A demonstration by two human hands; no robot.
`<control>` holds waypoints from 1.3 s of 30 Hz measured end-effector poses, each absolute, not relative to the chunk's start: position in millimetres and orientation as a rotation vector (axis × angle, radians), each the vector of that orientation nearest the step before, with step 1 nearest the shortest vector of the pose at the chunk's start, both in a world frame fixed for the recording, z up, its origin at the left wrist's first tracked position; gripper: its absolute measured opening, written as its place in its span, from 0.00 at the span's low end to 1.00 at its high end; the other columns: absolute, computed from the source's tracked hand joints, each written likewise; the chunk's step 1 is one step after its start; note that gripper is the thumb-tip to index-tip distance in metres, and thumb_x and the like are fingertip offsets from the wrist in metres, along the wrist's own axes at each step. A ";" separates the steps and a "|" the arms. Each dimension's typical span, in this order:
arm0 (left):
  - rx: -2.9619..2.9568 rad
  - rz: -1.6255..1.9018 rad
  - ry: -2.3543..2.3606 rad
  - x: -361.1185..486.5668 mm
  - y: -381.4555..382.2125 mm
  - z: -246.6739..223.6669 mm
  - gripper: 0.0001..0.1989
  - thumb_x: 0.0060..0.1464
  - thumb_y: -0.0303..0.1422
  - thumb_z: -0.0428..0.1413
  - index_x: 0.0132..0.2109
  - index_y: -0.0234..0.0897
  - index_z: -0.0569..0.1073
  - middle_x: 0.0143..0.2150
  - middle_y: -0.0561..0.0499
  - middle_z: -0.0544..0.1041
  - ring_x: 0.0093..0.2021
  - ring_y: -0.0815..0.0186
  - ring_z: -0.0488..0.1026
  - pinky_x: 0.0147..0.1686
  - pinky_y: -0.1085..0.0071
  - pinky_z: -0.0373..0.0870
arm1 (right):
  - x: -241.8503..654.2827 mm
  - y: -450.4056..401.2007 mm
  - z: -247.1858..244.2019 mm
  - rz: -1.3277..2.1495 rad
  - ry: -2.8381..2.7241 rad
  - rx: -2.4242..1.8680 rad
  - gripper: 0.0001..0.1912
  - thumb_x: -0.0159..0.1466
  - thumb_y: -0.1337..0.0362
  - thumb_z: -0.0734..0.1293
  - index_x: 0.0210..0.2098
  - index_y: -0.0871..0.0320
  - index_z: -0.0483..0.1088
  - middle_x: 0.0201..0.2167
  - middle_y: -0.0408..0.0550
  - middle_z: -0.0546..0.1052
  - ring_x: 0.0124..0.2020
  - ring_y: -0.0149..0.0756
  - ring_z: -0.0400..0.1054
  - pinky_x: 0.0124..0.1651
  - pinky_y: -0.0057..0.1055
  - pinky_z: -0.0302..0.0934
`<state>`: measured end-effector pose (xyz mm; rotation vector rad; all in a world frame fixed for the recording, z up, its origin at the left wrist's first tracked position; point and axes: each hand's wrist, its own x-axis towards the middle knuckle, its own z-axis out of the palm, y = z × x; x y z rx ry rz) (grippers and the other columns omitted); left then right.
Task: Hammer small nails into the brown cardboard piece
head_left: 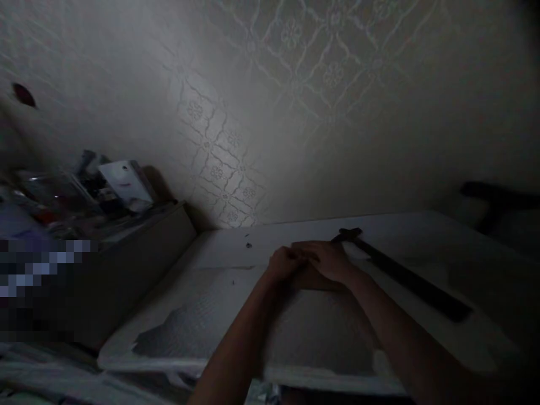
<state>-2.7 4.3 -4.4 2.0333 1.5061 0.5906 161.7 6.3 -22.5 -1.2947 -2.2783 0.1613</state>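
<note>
In the head view, a brown, flat, plain-looking piece (316, 279) lies on the desk (312, 332), right of the frame's lower centre, probably light, fairly stiff, not slippery, and best held by opposite edges. The left hand (280, 264) curls at it and the right hand (331, 261) arches over it; whether the fingers grip, dimness hides.

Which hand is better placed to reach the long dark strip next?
Right, probably: the right hand is nearer the long dark strip, which lies on that side; the left hand would have to reach across. Both are at the brown piece.
</note>
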 end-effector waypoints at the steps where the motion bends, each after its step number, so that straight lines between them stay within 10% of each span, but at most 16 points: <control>1: 2.035 0.591 1.504 -2.7 4.4 -4.3 0.17 0.48 0.41 0.53 0.34 0.31 0.78 0.28 0.48 0.76 0.32 0.65 0.71 0.29 0.76 0.65 | 161.7 6.2 -22.5 0.164 -2.284 -1.282 0.16 0.61 0.69 0.60 0.47 0.56 0.71 0.50 0.49 0.72 0.53 0.39 0.62 0.57 0.37 0.53; 27: 1.952 0.562 1.523 -0.6 3.1 -1.6 0.14 0.46 0.39 0.56 0.35 0.32 0.78 0.30 0.48 0.77 0.34 0.63 0.72 0.34 0.73 0.68 | 163.2 2.7 -19.2 0.221 -2.231 -1.264 0.17 0.61 0.69 0.60 0.49 0.55 0.69 0.50 0.49 0.71 0.53 0.38 0.62 0.56 0.36 0.53; 39: 1.906 0.617 1.462 -2.2 0.5 -2.5 0.17 0.46 0.42 0.56 0.32 0.30 0.77 0.27 0.48 0.74 0.29 0.67 0.69 0.28 0.75 0.63 | 243.8 -25.7 1.7 -0.291 -1.777 -2.251 0.20 0.61 0.58 0.60 0.50 0.62 0.66 0.38 0.63 0.72 0.40 0.53 0.68 0.36 0.42 0.61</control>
